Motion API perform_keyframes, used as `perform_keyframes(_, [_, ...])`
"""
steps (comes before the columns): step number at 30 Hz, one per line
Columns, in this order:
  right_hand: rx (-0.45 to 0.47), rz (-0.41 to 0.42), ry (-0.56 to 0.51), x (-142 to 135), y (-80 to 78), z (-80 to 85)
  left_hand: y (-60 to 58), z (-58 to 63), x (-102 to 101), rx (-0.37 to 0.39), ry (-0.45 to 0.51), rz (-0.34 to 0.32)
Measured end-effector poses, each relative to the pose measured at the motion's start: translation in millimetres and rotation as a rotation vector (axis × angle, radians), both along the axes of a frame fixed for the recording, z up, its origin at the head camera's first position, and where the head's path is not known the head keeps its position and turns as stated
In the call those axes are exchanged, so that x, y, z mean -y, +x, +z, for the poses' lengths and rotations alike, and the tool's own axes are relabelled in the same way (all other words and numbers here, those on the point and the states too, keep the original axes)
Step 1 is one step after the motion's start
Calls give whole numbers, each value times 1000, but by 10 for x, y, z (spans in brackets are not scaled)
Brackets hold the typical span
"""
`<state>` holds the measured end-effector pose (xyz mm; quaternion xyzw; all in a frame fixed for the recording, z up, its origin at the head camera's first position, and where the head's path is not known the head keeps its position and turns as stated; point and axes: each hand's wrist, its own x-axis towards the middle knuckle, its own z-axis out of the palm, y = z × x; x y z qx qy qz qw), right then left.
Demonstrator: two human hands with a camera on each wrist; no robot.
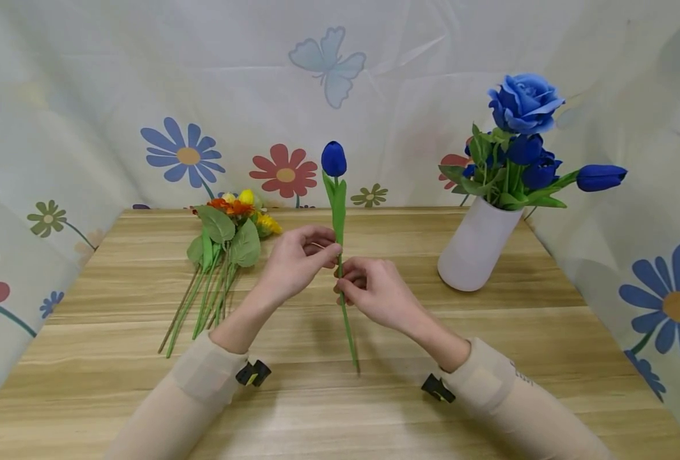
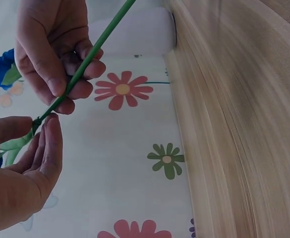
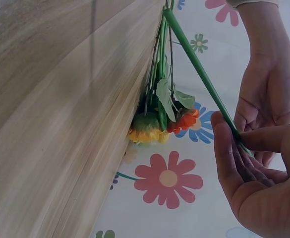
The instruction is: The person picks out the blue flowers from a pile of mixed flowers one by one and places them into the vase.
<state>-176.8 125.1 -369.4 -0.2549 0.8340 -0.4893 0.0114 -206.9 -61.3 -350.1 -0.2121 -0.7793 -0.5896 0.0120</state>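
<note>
A blue artificial tulip stands nearly upright between both hands, its green stem slanting down toward the person. My left hand pinches it between thumb and fingers at the base of the leaves. Just below, my right hand pinches the stem with thumb and fingertips. In the left wrist view the stem runs through the right hand's fingers, with the left thumb at the leaf base. The right wrist view shows the bare stem end pointing away from the hands.
On the right, a white vase leans to one side, holding a large blue rose, several blue tulips and leaves. Orange and yellow flowers lie in a bunch at the left of the wooden table. A flower-printed curtain surrounds the table.
</note>
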Motion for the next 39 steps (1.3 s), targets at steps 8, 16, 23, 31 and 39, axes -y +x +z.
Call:
perform_keyframes(8, [-13, 11, 8, -15, -3, -7, -7, -10, -4, -12, -18, 6])
perform_keyframes(16, [-41, -31, 30, -29, 7, 19, -21, -32, 16, -19, -16, 5])
perform_keyframes(23, [-63, -138, -17, -44, -23, 58, -17, -27, 20, 6, 16, -15])
perform_keyframes(31, [-169, -186, -44, -34, -71, 93, -10, -25, 17, 58, 56, -46])
perform_keyframes(39, [-199, -184, -31, -35, -78, 119, -19, -36, 30, 79, 91, -53])
